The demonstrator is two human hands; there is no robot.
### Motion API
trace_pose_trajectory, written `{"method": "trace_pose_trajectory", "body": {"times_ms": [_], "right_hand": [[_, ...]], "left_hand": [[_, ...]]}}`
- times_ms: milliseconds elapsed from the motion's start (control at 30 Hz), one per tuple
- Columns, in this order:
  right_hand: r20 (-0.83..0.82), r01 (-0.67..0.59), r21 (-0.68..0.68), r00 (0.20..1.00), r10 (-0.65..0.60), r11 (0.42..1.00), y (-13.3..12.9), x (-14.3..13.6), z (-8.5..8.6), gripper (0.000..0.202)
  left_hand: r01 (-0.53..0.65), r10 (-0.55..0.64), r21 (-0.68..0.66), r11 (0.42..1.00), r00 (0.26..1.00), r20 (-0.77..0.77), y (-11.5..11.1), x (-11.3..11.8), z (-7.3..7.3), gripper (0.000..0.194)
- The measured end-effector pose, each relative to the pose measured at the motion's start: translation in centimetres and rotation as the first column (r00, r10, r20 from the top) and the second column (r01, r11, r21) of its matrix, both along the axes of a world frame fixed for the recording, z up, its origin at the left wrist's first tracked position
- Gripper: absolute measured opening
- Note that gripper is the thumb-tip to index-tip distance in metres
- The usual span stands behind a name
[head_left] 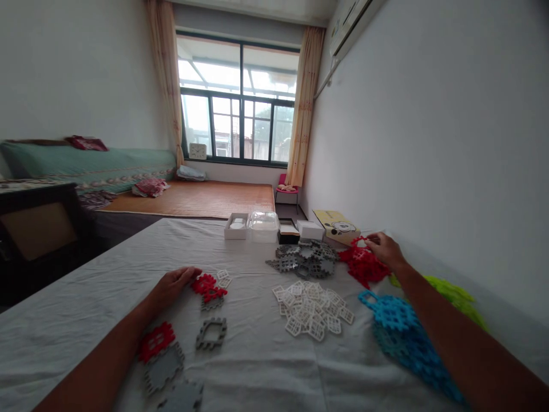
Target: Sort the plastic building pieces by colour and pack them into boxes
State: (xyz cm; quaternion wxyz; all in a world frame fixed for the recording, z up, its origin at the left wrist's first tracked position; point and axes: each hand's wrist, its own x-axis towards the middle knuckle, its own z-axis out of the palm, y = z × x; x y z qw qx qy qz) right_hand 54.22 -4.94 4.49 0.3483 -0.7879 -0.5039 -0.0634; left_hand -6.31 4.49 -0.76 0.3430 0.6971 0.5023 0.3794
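Observation:
My right hand (384,249) pinches a red toothed building tile (361,243) above a heap of red tiles (364,266). My left hand (178,281) has its fingers closed at the edge of a red toothed tile (203,283) on the left of the cloth. Touching that tile are another red piece and a grey tile (212,302), with a white lattice panel (224,278) beside them. Closer to me lie a grey frame tile (211,333), a red tile with a window panel (157,341), and a flat grey tile (164,366) joined to it.
White lattice panels (315,309) form a pile mid-table, with grey tiles (306,257) behind. Blue tiles (398,326) and green tiles (450,292) lie by my right forearm. A white box (235,233), clear container (263,226) and yellow box (334,223) line the far edge.

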Motion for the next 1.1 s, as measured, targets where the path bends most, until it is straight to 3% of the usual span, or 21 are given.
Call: {"method": "trace_pose_trajectory", "body": {"times_ms": [67,133,233,300,367,467,533,633,700,733,800,900,1000,1100], "right_hand": [[0.007,0.094,-0.044,0.996,-0.094,0.995,-0.2,3.3,-0.8,0.020],[0.018,0.123,-0.080,0.992,-0.122,0.989,-0.7,4.9,-1.4,0.015],[0.069,0.154,-0.109,0.987,-0.147,0.982,-0.8,5.0,-1.7,0.014],[0.119,0.155,-0.092,0.982,-0.144,0.984,-0.1,3.5,-1.4,0.020],[0.190,0.062,-0.046,0.980,-0.052,0.997,1.1,0.0,-1.0,0.026],[0.257,-0.286,-0.009,0.926,0.278,0.958,2.4,-9.4,-0.9,0.028],[0.219,-0.535,-0.043,0.819,0.530,0.844,2.1,-17.3,-1.5,0.028],[0.103,-0.813,-0.138,0.556,0.825,0.566,0.7,-28.5,-2.8,0.026],[0.091,-0.855,-0.164,0.483,0.871,0.491,0.3,-34.1,-3.7,0.026],[0.092,-0.855,-0.167,0.483,0.871,0.492,0.3,-36.2,-4.1,0.027],[0.102,-0.823,-0.172,0.532,0.841,0.542,0.9,-39.1,-4.5,0.030],[0.120,-0.768,-0.211,0.594,0.796,0.605,1.9,-41.0,-4.6,0.028],[0.137,-0.779,-0.222,0.571,0.810,0.587,1.7,-40.9,-4.1,0.025],[0.159,-0.800,-0.199,0.544,0.824,0.567,0.0,-38.9,-3.2,0.034]], "left_hand": [[-0.005,0.005,0.004,1.000,1.000,-0.008,-0.2,0.2,0.2,0.063],[-0.006,0.006,0.011,1.000,1.000,-0.016,-0.2,0.2,0.2,0.062],[-0.013,0.013,0.007,1.000,0.999,-0.031,0.2,0.0,-0.3,0.062],[-0.013,0.014,0.017,1.000,0.999,-0.042,0.5,-0.1,-0.8,0.060],[-0.004,0.007,0.061,0.998,0.999,-0.051,0.7,-0.2,-1.3,0.058],[0.009,-0.002,0.109,0.994,0.998,-0.062,0.6,-0.2,-1.6,0.056],[0.019,-0.009,0.121,0.992,0.997,-0.081,0.4,-0.2,-1.7,0.054],[0.028,-0.018,0.127,0.991,0.997,-0.076,0.2,-0.2,-1.7,0.051],[0.031,-0.025,0.125,0.992,0.998,-0.055,0.2,-0.2,-1.8,0.052],[0.033,-0.027,0.125,0.992,0.999,-0.047,0.2,-0.3,-1.8,0.052],[0.040,-0.035,0.132,0.990,0.998,-0.043,0.2,-0.3,-1.8,0.051],[0.060,-0.052,0.153,0.986,0.997,-0.057,0.1,-0.3,-1.6,0.051],[0.058,-0.047,0.161,0.985,0.996,-0.071,0.2,-0.3,-1.6,0.051],[0.058,-0.049,0.153,0.986,0.997,-0.065,0.7,-0.4,-2.1,0.052]]}}
